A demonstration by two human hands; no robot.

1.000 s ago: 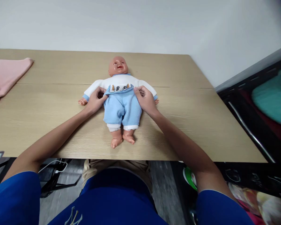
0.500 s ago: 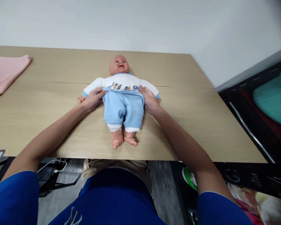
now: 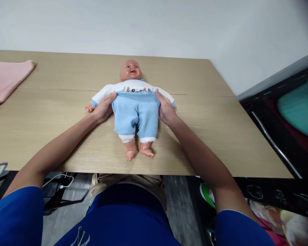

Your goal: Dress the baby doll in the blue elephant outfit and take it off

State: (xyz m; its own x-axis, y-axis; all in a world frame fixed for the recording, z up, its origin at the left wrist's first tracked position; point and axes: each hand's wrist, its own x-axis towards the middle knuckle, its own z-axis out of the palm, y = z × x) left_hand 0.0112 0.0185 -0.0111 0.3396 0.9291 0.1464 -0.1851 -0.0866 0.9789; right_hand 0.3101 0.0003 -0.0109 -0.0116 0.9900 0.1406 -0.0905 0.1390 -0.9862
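A baby doll lies on its back on the wooden table, head toward the wall and bare feet toward me. It wears a white long-sleeved top with blue cuffs and a printed band at the front, partly covered. Light blue fleece pants with white cuffs are on its legs. My left hand pinches the waistband at the doll's one side. At the other side my right hand grips the waistband, thumb on top. The waistband is stretched between both hands, over the lower part of the top.
A pink cloth lies on the table at the far left. A white wall rises behind the table. Right of it stands a black rack holding a teal item. Cables hang below the front edge.
Both hands have pulled the waistband up toward the doll's chest, so it now covers more of the printed band. The doll's feet have shifted slightly right and away from me.
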